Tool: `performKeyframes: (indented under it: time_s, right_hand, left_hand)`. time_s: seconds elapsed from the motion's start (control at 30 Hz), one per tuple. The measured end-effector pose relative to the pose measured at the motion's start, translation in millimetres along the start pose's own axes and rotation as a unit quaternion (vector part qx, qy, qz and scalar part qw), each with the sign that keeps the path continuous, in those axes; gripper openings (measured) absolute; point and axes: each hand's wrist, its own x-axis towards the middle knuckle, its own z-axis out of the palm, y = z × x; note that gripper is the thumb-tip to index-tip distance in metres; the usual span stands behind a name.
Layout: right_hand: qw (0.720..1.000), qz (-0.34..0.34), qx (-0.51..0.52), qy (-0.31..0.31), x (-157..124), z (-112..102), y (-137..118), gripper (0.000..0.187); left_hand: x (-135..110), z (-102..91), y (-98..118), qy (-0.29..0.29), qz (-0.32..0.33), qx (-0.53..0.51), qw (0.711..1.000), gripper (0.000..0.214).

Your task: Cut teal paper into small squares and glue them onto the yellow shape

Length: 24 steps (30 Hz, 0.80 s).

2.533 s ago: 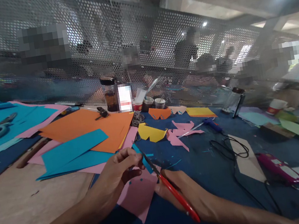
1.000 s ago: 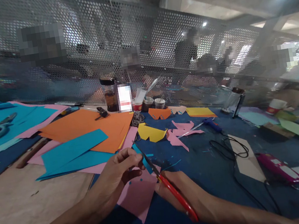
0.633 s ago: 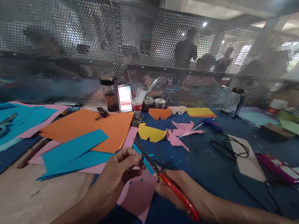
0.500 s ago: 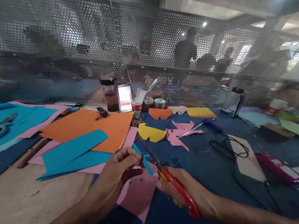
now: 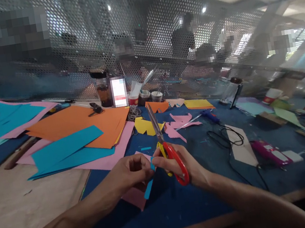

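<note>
My left hand (image 5: 135, 170) is closed, pinching a narrow blue paper strip (image 5: 149, 188) that slants down between my hands. My right hand (image 5: 174, 160) grips scissors (image 5: 176, 162) with red and yellow handles, their blades pointing away from me and almost together. The right thumb and fingertips reach the strip's upper end beside my left fingers. Beneath my hands lies a pink paper piece (image 5: 135, 198), partly hidden by them. A small blue offcut (image 5: 146, 148) rests on the blue table top just beyond.
Orange sheets (image 5: 55, 121) and folded blue sheets (image 5: 67, 144) lie left. Yellow (image 5: 144, 126) and pink cut pieces (image 5: 181, 123) lie ahead. A glue gun (image 5: 210, 116) with a black cord and a purple device (image 5: 271, 152) are right. A jar (image 5: 102, 89) and lit phone (image 5: 119, 91) stand behind.
The scissors have swung upright, away from the strip. My right thumb has come to the strip beside my left fingers, and the strip now slants the other way. The camera view has shifted.
</note>
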Motion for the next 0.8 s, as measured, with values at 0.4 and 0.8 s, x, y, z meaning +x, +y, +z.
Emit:
performKeyframes:
  time_s: [0.4, 0.8]
  right_hand:
    - [0.998, 0.021, -0.008, 0.066, -2, -1, 1, 0.028]
    - [0.997, -0.005, -0.016, 0.073, -1, -2, 9, 0.028]
  left_hand:
    - [3, -3.1, -4, -0.054, 0.015, 0.001, 0.998, 0.015]
    - [1, -3.1, -1, -0.057, -0.024, 0.002, 0.998, 0.03]
